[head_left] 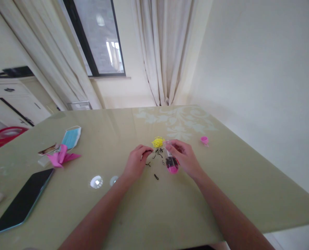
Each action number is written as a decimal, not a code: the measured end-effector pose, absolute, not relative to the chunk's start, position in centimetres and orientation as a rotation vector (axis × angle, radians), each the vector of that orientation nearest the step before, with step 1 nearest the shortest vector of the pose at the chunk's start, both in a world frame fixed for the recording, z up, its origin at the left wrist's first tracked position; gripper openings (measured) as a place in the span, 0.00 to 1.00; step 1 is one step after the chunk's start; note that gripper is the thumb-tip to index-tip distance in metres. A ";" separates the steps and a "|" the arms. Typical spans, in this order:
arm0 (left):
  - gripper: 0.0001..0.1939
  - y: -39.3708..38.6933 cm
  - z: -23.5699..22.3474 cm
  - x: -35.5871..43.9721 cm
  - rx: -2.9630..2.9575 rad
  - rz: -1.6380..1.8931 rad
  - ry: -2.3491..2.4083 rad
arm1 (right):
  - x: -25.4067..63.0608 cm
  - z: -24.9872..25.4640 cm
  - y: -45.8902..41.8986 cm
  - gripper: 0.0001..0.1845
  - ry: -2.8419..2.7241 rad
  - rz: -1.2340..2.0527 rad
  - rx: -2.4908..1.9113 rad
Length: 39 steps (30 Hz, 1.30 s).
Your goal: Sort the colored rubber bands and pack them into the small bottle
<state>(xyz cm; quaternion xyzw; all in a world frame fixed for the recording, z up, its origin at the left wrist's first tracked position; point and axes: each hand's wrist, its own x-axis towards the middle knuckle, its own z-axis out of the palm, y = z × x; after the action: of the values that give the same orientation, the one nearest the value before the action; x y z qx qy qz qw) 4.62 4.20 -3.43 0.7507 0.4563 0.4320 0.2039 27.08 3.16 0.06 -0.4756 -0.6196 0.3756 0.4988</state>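
My right hand [181, 152] is wrapped round a small clear container [172, 163], tilted, with black and bright pink bits at its lower end. Fingers pinched together, my left hand [138, 159] is just left of several loose black rubber bands [158, 152] on the table; anything between its fingertips is too small to make out. One black band [156, 177] lies apart, nearer to me. Behind the hands is a pile of yellow rubber bands [158, 141], close to the container's top end. A small pink cap [204, 140] rests off to the right.
At the left of the table [190, 208] lie a dark tablet [23, 201], a pink folded paper bird [62, 158] and a blue face mask [71, 138]. Light reflections [96, 181] show beside my left forearm. A wall [268, 86] borders the right side.
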 end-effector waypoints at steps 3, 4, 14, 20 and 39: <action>0.07 3.9 -2.2 4.6 1.935 1.380 1.186 | 26.7 -0.1 3.0 0.20 -1.675 0.966 -1.160; 0.07 3.7 -1.9 4.7 1.916 1.412 1.167 | 26.5 -0.1 2.9 0.19 -1.727 0.980 -1.145; 0.10 3.4 -2.2 4.5 2.257 1.401 0.983 | 25.9 -0.4 2.6 0.23 -1.850 0.951 -1.121; 0.09 3.4 -2.3 4.2 2.374 1.434 0.945 | 26.2 -1.5 3.0 0.23 -1.879 0.956 -1.124; 0.10 2.8 -1.9 4.6 2.268 1.546 0.868 | 26.0 -0.9 2.8 0.23 -1.882 0.899 -1.039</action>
<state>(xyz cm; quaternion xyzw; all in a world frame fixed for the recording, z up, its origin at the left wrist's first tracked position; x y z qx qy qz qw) 4.59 2.76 -1.86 0.7810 0.2988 0.5325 0.1311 26.02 2.76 -0.94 -0.4097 -0.7421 0.3543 0.3949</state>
